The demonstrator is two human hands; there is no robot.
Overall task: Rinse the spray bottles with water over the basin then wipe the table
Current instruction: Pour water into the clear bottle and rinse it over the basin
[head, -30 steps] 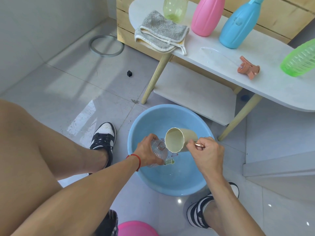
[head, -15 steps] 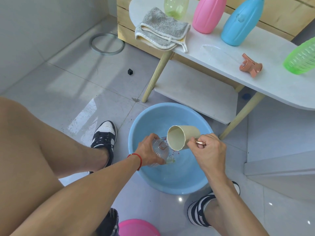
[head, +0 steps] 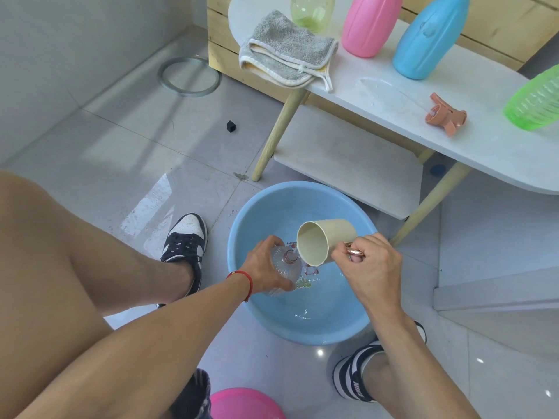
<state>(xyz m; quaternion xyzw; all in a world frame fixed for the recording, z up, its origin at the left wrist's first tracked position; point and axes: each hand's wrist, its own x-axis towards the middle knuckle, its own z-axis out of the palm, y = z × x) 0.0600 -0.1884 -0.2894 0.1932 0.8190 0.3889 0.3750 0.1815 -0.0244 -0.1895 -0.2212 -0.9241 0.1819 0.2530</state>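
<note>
This looks like a room in a home, maybe a bathroom or a washing corner. The floor (head: 127,146) has large glossy grey tiles with wet spots, and the wall (head: 75,40) is plain grey. A small white table (head: 393,95) with wooden legs holds plastic bottles and a folded grey towel (head: 287,52). A blue basin (head: 317,325) stands on the floor.

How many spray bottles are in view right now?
5: a clear bottle in the left hand over the basin; yellow-green, pink, blue and green ones on the table. Others may be out of frame.
</note>
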